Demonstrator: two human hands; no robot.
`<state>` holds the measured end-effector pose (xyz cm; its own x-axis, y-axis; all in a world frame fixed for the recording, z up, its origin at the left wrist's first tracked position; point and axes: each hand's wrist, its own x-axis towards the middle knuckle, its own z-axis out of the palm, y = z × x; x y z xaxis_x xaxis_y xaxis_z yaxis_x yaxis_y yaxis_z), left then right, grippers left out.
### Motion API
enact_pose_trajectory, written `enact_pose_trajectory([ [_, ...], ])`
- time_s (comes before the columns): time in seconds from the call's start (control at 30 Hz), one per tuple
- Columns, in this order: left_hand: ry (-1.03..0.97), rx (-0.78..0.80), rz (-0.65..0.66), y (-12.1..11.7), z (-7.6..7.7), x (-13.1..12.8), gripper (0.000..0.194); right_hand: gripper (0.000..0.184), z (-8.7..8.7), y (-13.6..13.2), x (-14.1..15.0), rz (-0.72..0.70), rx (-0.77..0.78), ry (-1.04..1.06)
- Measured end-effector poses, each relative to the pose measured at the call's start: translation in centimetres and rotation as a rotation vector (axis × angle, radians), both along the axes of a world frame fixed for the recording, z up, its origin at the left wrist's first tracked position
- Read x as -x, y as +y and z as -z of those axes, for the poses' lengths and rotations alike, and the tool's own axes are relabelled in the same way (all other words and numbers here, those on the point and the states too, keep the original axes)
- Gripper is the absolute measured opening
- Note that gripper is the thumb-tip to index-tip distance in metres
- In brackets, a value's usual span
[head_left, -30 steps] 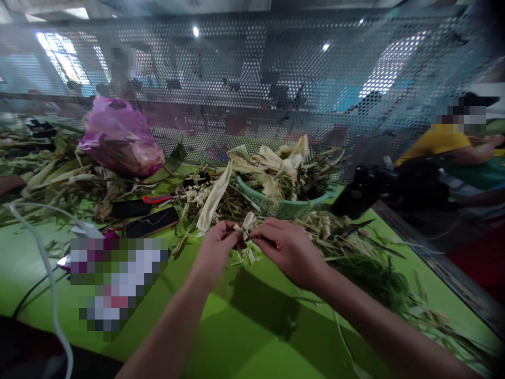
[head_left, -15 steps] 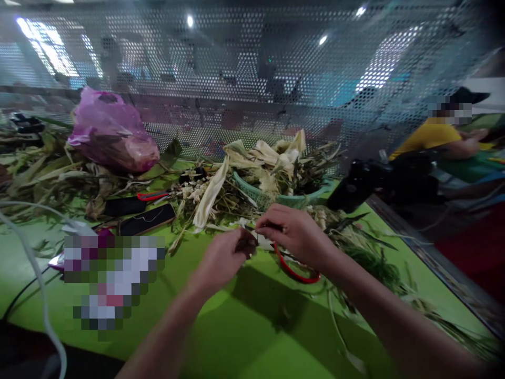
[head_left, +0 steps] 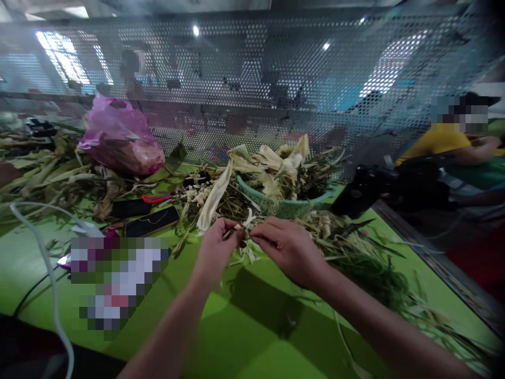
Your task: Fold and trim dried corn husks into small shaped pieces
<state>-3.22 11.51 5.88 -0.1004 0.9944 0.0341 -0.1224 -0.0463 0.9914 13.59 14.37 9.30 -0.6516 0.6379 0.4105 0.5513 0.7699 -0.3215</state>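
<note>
Above the green tabletop, both hands meet at a small piece of pale dried corn husk (head_left: 249,217), its ends sticking out above and below the fingers. My left hand (head_left: 219,245) pinches it from the left with thumb and curled fingers. From the right, my right hand (head_left: 290,247) grips it between thumb and fingertips. The fingers partly cover the piece, so its full shape is hidden. Just beyond the hands stands a green plastic basket (head_left: 272,206) heaped with dried husks and stems. One long cream husk (head_left: 215,197) leans out over its left side.
A pink plastic bag (head_left: 118,137) sits among dried leaves (head_left: 43,173) at the back left. Nearer lie a phone (head_left: 153,221), a red-handled tool (head_left: 158,198) and a white cable (head_left: 47,284). Green sprigs (head_left: 374,279) spread rightward. Behind black equipment (head_left: 379,184), a person in yellow (head_left: 434,145) sits.
My right hand covers the spot where a red loop handle showed; the loop is out of sight. Pale strips now show between my fingers, and the view has shifted slightly.
</note>
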Motion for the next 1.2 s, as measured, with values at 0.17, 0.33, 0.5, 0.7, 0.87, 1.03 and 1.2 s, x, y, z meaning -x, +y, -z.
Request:
enact_pose_trajectory([
  [0.17, 0.444, -0.162, -0.109, -0.7, -0.1, -0.3, 0.004, 0.018, 0.1, -0.8, 0.3, -0.040, -0.256, -0.255],
  [0.33, 0.672, -0.317, 0.012, -1.2, -0.1, -0.2, 0.007, 0.019, -0.6, -0.6, 0.1, -0.097, -0.172, -0.179],
  [0.5, 0.423, -0.141, 0.267, -0.9, 0.1, -0.2, 0.008, 0.012, -1.1, 1.4, -1.3, -0.046, 0.334, 0.119],
  [0.7, -0.151, 0.004, 0.315, -0.9, -0.6, -0.1, 0.017, 0.019, 0.7, 2.8, -1.4, -0.078, 0.909, 0.393],
  [0.87, -0.323, 0.014, 0.122, -0.4, -0.4, 0.1, 0.021, 0.015, 0.8, 1.4, 0.0, -0.033, 0.597, 0.390],
  [1.03, -0.002, -0.039, -0.022, 0.1, 0.0, 0.1, 0.012, 0.020, 0.2, -0.1, 0.3, -0.005, -0.047, -0.006],
  [1.2, 0.533, -0.230, -0.127, -0.6, 0.1, -0.2, 0.007, 0.022, 0.1, -1.0, 0.5, -0.064, -0.320, -0.260],
])
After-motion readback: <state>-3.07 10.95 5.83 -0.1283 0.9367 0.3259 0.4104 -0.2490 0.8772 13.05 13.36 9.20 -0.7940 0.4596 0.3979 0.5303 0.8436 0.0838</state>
